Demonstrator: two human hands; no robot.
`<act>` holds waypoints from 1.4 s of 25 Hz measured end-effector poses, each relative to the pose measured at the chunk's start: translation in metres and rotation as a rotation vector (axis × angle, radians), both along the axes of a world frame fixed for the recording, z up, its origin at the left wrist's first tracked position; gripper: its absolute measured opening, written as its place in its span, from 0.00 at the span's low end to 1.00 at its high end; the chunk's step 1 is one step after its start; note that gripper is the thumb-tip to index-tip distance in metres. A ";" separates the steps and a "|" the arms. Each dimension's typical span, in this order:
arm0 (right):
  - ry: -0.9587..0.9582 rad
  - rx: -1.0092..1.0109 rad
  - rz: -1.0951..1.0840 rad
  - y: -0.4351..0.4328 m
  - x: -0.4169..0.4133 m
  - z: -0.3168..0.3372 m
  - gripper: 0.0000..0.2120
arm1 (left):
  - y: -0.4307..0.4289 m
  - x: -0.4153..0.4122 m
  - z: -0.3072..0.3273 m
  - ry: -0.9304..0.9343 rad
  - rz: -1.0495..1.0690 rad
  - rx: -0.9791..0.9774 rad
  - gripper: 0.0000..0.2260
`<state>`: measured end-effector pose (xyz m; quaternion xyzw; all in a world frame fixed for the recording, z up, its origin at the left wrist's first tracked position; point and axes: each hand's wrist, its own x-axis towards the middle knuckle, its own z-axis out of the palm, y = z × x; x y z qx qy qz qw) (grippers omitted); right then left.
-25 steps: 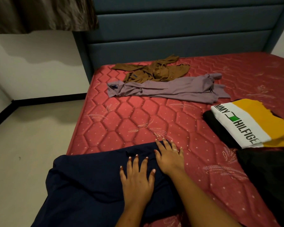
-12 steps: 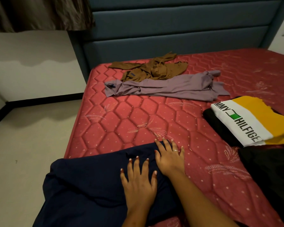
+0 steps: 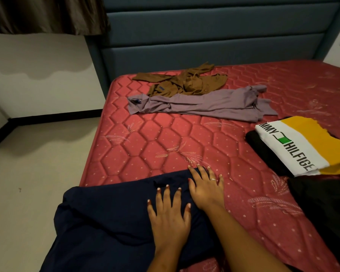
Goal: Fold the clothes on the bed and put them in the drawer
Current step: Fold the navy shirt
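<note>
A dark navy garment (image 3: 110, 218) lies spread over the near left corner of the red quilted mattress (image 3: 165, 138) and hangs off its edge. My left hand (image 3: 169, 216) lies flat on it with fingers spread. My right hand (image 3: 205, 188) presses flat on the garment's right edge, fingertips reaching the mattress. Further back lie a crumpled brown shirt (image 3: 185, 81) and a lilac shirt (image 3: 204, 104). A folded white and yellow T-shirt (image 3: 302, 146) rests on dark clothes at the right.
A black garment (image 3: 326, 209) covers the near right of the bed. A blue padded headboard (image 3: 204, 42) stands behind. Pale floor (image 3: 28, 173) runs along the left side, with a white wall and dark curtain (image 3: 47, 14) beyond. No drawer is in view.
Both hands stay flat on the navy garment; the left hand has slid slightly toward me. The view has shifted a little.
</note>
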<state>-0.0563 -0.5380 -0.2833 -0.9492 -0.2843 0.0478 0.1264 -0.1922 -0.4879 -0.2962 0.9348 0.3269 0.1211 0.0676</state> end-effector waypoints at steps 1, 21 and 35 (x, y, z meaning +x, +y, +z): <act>-0.003 0.007 0.000 0.000 0.000 0.000 0.24 | 0.000 0.000 0.000 0.007 0.001 0.006 0.24; -0.010 0.045 -0.027 -0.015 -0.007 0.008 0.24 | 0.003 -0.005 -0.003 0.034 0.077 -0.011 0.29; -0.014 -0.033 -0.097 -0.016 -0.021 0.009 0.25 | 0.011 0.001 -0.006 0.173 0.036 -0.125 0.30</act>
